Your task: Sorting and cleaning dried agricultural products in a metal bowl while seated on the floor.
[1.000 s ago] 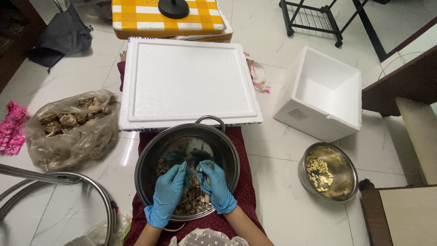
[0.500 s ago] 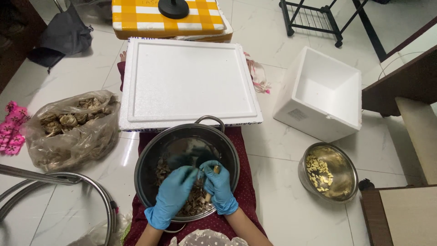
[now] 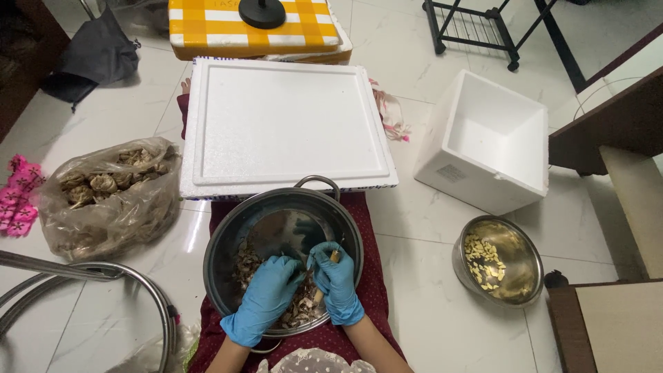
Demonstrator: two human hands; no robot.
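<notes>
The right hand (image 3: 336,282), in a blue glove, is closed on a small brownish piece (image 3: 335,255) pinched at its fingertips; the left hand (image 3: 266,297), gloved the same, curls loosely with its fingers meeting the right hand's, and whether it grips anything cannot be told; both hands sit inside the large steel pot (image 3: 228,242), over a heap of pale brown peels and scraps (image 3: 243,261) lying on the pot's near side, the far side of its floor bare and shiny; the pot rests on a dark red cloth (image 3: 376,290). Just beyond the pot lies a flat white foam lid (image 3: 283,124), touching the pot's handle; left of the pot sits a clear plastic bag (image 3: 103,200) stuffed with brownish bulbs; right of the pot, well apart, stands a small steel bowl (image 3: 528,259) holding pale yellow peeled cloves (image 3: 482,259); beyond that bowl, farther right of the pot, an open white foam box (image 3: 483,145) stands with nothing seen inside.
</notes>
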